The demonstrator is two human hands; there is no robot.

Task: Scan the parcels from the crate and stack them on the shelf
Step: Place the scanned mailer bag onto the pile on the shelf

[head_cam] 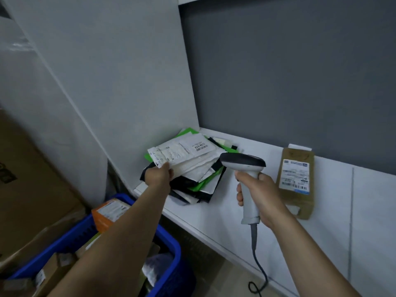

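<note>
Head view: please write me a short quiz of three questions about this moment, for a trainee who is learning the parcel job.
1. True or false: the right hand holds the scanner.
2. Which colour is the crate? A red; B blue; C grey.
3. Fill in: the left hand grips a white ___ on top of the pile on the shelf.

Key: 1 true; 2 B; 3 parcel.
</note>
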